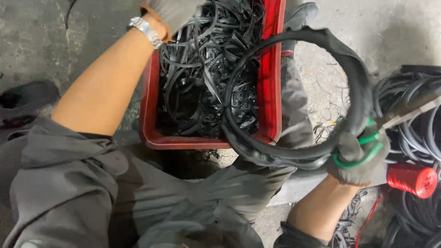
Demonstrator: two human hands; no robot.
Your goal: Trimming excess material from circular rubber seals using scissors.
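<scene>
At right of frame, the gloved right hand clenches a black rubber ring firmly; the left hand, top centre, reaches into the red crate of scraps, grip unclear.

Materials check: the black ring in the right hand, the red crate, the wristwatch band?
Black ring: likely rubber, matte, with a ragged flap along its edge. Red crate: looks like moulded plastic, smooth and slightly glossy. Wristwatch band: apparently metal, silvery and linked. Right hand wears a knit glove.
</scene>
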